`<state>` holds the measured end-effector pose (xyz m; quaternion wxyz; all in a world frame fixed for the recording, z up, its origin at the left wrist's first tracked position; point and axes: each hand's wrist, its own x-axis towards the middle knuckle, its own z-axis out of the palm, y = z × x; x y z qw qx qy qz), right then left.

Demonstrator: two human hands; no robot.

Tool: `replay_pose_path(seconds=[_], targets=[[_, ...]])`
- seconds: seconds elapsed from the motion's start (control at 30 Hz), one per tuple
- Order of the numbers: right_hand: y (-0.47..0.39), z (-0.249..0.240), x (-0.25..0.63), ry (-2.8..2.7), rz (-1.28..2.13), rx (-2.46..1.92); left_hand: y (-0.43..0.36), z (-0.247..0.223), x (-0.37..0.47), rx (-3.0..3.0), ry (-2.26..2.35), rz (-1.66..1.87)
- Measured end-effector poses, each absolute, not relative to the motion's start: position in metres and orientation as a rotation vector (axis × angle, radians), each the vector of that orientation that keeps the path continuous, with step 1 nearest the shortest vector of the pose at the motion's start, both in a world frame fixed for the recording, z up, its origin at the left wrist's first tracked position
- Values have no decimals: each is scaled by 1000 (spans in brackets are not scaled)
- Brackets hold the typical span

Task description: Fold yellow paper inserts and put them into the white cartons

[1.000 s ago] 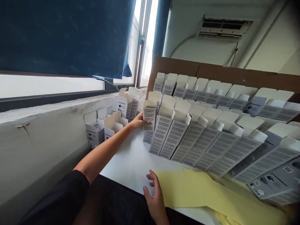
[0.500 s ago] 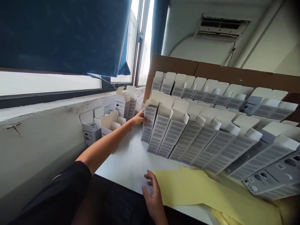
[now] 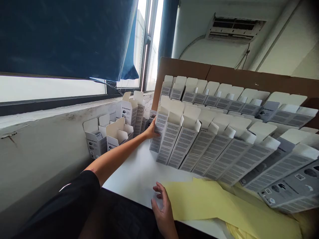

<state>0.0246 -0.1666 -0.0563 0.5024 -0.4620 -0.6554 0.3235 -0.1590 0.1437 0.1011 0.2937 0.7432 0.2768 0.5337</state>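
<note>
Lower now, the left hand [image 3: 150, 131] spreads against the upright end box [image 3: 160, 126] to its right, grip unclear; the right hand [image 3: 162, 209], half-open, holds nothing.

The cartons [image 3: 113, 141] at left read "SilverCrest".

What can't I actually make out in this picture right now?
All from the head view:
Left hand: some fingers are hidden behind the end box, so its grip can't be judged.
Right hand: forearm cut off by the bottom edge.
Front row of boxes: small print too tiny to read.
Back row: lower parts hidden by boxes in front.
</note>
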Motion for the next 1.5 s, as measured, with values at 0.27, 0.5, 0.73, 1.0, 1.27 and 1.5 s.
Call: replay_pose_path(seconds=[0.27, 0.5, 0.73, 1.0, 1.27, 1.5], targets=[[-166, -58, 25, -1584, 766, -1116, 134, 79, -144, 1981, 848, 1565], [-165, -59, 28, -1573, 775, -1105, 57, 104, -144, 1924, 1105, 1811], [-167, -55, 27, -1592, 781, -1103, -81, 121, -222, 1934, 1705, 2341], [-169, -50, 24, -1629, 769, -1121, -77, 29, -270, 1567, 1951, 1937], [-189, -27, 21, -1454, 565, -973, -89, 20, -247, 1612, 1787, 1852], [-218, 14, 78, -1640, 216, -1129, -96, 3, -207, 1792, 1585, 1569]])
